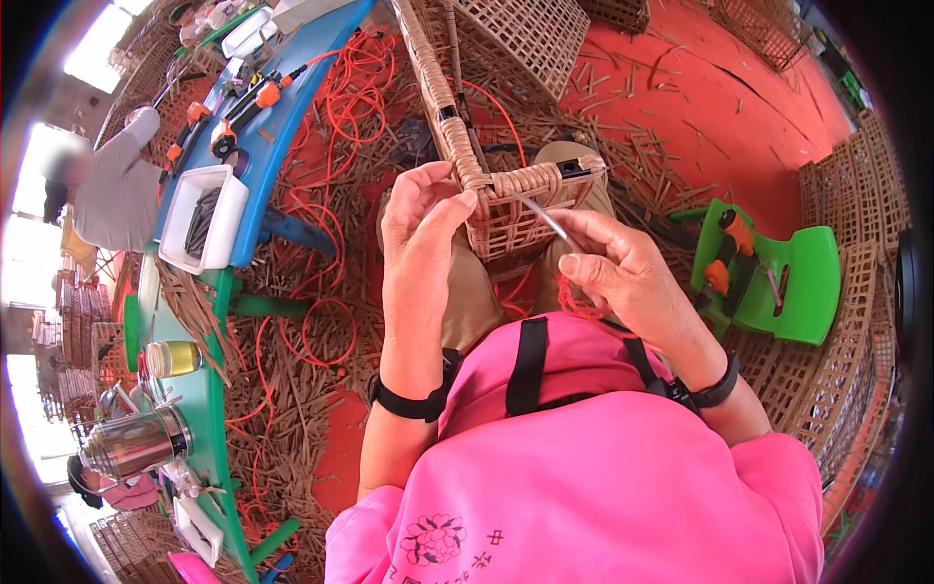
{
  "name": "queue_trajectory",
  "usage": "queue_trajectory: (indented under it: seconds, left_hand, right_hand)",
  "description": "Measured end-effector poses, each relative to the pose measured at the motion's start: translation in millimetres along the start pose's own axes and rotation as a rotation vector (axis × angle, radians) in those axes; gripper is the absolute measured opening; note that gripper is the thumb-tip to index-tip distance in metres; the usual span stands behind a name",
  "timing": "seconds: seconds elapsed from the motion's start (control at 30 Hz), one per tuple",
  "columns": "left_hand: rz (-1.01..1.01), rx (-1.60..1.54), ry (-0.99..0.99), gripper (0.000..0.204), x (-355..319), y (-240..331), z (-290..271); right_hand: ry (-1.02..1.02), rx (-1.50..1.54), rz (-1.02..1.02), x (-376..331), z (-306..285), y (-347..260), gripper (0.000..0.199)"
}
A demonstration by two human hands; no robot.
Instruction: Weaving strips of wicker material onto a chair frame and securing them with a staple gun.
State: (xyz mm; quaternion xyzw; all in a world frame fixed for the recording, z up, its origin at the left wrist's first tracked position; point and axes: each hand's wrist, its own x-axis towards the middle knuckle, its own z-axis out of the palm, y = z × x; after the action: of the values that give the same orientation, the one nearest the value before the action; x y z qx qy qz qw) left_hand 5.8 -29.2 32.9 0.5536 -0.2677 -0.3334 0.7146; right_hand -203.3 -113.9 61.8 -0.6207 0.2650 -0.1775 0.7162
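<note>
**Two hands at the corner of a woven rattan frame**

The person sits with a woven rattan frame (506,209) resting across the knees, its long wrapped rail running up and away toward the top of the view. The left hand (416,234) grips the frame at its bound corner, thumb and fingers closed around the wrapped rail just left of the woven panel. The right hand (623,268) is pinched on a thin pale strip (545,219), which slants up from the fingers to the corner binding; a bit of orange cord (574,297) shows under that hand. Both wrists carry black bands.

To the left stands a blue bench (282,127) carrying orange-handled tools (229,131) and a white tray (209,219) of dark pieces. Loops of orange cord and rattan offcuts lie on the red floor (720,88) around it. A green plastic stool (788,282) with an orange tool on it sits to the right, near stacked lattice panels (866,204). Another person in grey (117,190) is at the far left, and a metal kettle (131,443) stands at the lower left.
</note>
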Motion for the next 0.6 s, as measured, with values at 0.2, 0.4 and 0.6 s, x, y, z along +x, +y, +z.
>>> queue_trajectory:
  seconds: [0.2, 0.4, 0.6]
  left_hand:
    - [-0.011, -0.001, 0.02, 0.038, 1, 8, 8]
    - [0.032, 0.077, 0.106, 0.036, 1, -2, 21]
    - [0.093, 0.181, 0.161, 0.026, 7, -9, 29]
  right_hand:
    - [0.075, -0.298, -0.147, 9, 7, -9, 0.036]
    - [0.154, -0.655, -0.3, 14, 18, -17, 0.035]
    - [0.235, -0.793, -0.351, 15, 24, -16, 0.032]
